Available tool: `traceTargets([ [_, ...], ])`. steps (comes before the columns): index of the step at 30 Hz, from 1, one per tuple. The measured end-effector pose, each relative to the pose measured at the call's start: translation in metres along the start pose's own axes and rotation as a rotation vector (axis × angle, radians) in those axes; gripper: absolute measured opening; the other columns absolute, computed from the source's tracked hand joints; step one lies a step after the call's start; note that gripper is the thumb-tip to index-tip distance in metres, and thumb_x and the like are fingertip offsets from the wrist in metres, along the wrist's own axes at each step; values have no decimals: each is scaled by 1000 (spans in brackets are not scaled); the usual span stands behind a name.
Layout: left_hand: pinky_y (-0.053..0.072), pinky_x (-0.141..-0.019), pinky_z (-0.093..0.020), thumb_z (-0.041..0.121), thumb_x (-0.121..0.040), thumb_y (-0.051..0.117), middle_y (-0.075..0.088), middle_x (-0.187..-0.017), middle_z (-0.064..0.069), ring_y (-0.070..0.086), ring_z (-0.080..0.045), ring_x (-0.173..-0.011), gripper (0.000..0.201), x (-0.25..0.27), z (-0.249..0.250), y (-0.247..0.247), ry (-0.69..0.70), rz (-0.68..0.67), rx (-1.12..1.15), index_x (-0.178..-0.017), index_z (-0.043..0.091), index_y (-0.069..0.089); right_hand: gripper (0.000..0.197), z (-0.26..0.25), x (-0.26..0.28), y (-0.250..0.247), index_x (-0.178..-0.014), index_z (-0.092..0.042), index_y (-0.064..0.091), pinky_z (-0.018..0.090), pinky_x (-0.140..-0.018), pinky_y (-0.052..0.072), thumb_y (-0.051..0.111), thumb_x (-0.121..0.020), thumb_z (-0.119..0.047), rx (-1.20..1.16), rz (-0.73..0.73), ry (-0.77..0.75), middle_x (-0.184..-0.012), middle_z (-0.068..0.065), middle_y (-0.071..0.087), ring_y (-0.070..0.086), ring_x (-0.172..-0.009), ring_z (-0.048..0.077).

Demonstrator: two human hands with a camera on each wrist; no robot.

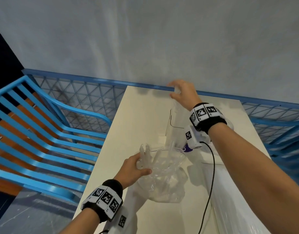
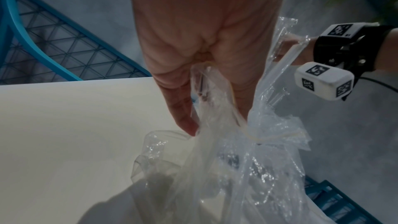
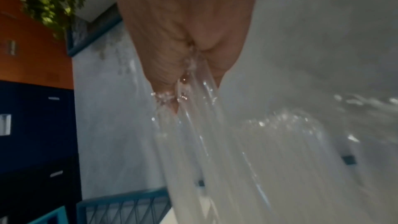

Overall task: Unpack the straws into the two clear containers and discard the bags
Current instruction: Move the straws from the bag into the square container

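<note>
Straws (image 1: 176, 105), clear, pinched in right hand (image 1: 183, 94) at upper centre over clear container (image 1: 170, 125); left hand (image 1: 132, 168) grips crumpled clear bag (image 1: 162, 179) lower centre; purple label unreadable

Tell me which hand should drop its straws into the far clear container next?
Probably right: the right hand holds straws raised directly above the far clear container. The left hand grips the crumpled bag, nearer.
</note>
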State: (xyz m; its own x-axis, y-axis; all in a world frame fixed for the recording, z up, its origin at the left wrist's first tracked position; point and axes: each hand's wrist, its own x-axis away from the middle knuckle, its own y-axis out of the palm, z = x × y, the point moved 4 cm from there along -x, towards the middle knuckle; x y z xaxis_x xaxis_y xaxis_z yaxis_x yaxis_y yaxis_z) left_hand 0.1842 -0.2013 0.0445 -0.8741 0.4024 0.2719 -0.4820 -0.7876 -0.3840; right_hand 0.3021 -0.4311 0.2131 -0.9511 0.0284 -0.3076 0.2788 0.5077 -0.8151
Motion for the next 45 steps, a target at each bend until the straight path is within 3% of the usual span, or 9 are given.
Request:
traceTargets([
  [2,45,-100,-37,22,-71,78,65,-115,7,57,-14,-111,53,-1,-1,0,-2,1,3,-121,26,61,19,5,0,8,-102,-1,72,17,-83,33,62,-88,-9,15,13,44,-111,17,67,61,-105,29],
  [6,45,-100,-36,24,-71,78,64,-117,8,56,-13,-112,53,-2,-4,-2,-14,-1,5,-121,26,61,39,8,10,20,-93,11,66,35,-78,44,50,-98,-24,57,-175,160,-89,24,67,60,-87,36],
  [11,45,-99,-36,25,-72,78,63,-118,7,56,-13,-112,53,-4,-8,-5,-29,11,13,-122,26,60,45,5,30,-10,-126,-17,60,35,-103,38,43,-98,-47,-92,-83,109,-129,4,63,55,-123,23],
  [16,46,-98,-33,25,-72,78,63,-118,7,56,-13,-112,54,-6,-8,-6,-37,7,20,-122,25,60,84,24,68,11,-147,-42,21,64,-113,0,57,-77,-69,224,-301,161,-162,5,7,3,-149,32],
  [25,47,-98,-34,23,-72,78,64,-117,7,57,-13,-110,53,-7,-1,-3,-25,1,-15,-122,22,61,58,37,22,43,-145,-28,35,65,-114,-1,35,-95,-56,382,-288,107,-162,4,12,0,-149,32],
  [29,47,-98,-33,22,-72,78,64,-116,7,57,-13,-110,52,-7,0,-5,-27,6,-2,-122,22,61,58,21,34,21,-150,-36,21,71,-108,-6,27,-97,-57,388,-211,94,-163,-2,-3,-7,-148,38],
  [35,48,-97,-33,21,-73,78,63,-117,4,57,-15,-110,52,-10,-4,-8,-57,22,37,-123,21,60,38,5,121,-21,-130,-15,55,24,-105,31,52,-93,-5,-88,103,92,-139,7,52,48,-129,21],
  [40,49,-98,-41,20,-73,78,66,-117,5,58,-15,-113,47,-10,-5,-9,-42,32,76,-117,25,63,75,13,192,32,-145,-25,33,31,-108,41,72,-82,-13,-596,-278,453,-141,-7,46,48,-129,10],
  [45,49,-93,-32,-2,-76,68,69,-105,8,61,-12,-107,36,-4,9,-4,69,-47,114,-98,26,69,105,12,194,63,-152,-28,15,24,-96,37,82,-71,-30,-627,-243,589,-141,-13,37,42,-123,8],
])
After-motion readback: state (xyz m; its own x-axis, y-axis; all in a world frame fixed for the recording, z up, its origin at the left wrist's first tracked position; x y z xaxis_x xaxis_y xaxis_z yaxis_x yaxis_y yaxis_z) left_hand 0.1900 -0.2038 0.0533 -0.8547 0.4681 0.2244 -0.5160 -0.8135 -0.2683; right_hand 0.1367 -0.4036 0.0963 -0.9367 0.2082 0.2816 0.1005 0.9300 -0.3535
